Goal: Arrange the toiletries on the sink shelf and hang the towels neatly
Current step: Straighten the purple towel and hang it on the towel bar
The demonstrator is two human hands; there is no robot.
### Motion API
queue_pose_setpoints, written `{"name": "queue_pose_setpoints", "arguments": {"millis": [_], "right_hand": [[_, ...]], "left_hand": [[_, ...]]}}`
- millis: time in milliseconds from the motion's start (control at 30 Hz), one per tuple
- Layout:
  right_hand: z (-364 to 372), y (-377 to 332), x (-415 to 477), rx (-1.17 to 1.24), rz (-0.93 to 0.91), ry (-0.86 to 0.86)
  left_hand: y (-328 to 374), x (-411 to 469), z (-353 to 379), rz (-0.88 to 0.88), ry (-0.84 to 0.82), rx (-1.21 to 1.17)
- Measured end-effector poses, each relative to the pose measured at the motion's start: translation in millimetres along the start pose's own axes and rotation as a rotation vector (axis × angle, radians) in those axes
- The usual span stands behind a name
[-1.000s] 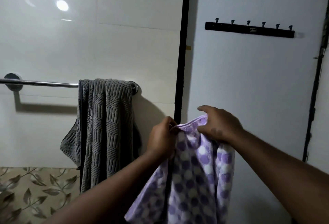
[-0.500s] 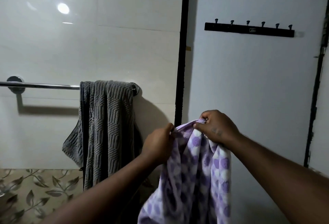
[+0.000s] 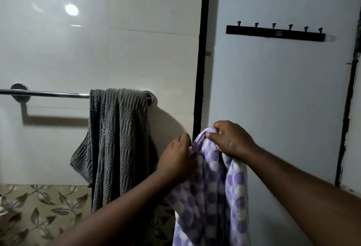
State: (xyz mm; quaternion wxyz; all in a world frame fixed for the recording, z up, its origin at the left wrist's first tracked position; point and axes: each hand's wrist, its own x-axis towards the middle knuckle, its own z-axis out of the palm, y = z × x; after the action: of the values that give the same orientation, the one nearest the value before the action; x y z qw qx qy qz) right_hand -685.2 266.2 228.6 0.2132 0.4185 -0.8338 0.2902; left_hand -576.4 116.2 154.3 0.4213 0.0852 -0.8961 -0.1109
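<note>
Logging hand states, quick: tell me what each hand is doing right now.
Left hand: closed, gripping the upper edge of the purple dotted towel.
Right hand: closed, pinching a bunched fold at the top of the same towel.

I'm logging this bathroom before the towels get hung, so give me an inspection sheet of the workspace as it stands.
Surface: white tiled wall, chrome towel bar mounted on it.
Job's things: grey towel draped over the bar's right end; purple dotted towel held up, not hung.
Clutter: nothing seen.
Grippers: left hand and right hand both grip the purple towel's top edge.
Cables: nothing seen.
Surroundings: black six-peg hook rack on white door; leaf-patterned tiles below.
</note>
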Motion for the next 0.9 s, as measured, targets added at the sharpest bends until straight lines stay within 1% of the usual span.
{"name": "queue_pose_setpoints", "arguments": {"millis": [67, 133, 200, 267, 367, 467, 533, 600, 633, 733, 800, 900], "right_hand": [[-5, 8, 5, 0.029, 0.054, 0.038], [-10, 15, 8, 0.041, 0.097, 0.070], [-11, 22, 9, 0.052, 0.116, 0.093], [-9, 27, 9, 0.068, 0.140, 0.105], [-8, 34, 9, 0.086, 0.189, 0.141], [-9, 42, 11, 0.097, 0.225, 0.167], [-10, 46, 13, 0.098, 0.248, 0.177], [-14, 52, 15, 0.102, 0.279, 0.192], [-16, 55, 16, 0.114, 0.296, 0.194], [-21, 64, 16, 0.166, 0.327, 0.173], [-19, 65, 15, 0.189, 0.343, 0.153], [-12, 64, 16, 0.296, 0.388, 0.059]], "left_hand": [[-7, -2, -2, -0.110, -0.089, -0.013], [-15, -1, -3, -0.203, -0.215, -0.048], [-21, 0, 0, -0.215, -0.287, -0.057], [-24, -2, -1, -0.193, -0.266, -0.050], [-33, -7, -3, -0.111, -0.141, -0.093], [-39, -7, -6, 0.005, -0.140, -0.129], [-44, -8, -8, 0.039, -0.124, -0.047], [-49, -10, -12, -0.013, -0.088, 0.042], [-54, -11, -15, -0.043, -0.072, 0.000], [-65, -11, -25, -0.119, 0.003, -0.354], [-66, -7, -32, -0.112, 0.052, -0.575], [-54, 2, -44, -0.113, 0.150, -0.818]]}}
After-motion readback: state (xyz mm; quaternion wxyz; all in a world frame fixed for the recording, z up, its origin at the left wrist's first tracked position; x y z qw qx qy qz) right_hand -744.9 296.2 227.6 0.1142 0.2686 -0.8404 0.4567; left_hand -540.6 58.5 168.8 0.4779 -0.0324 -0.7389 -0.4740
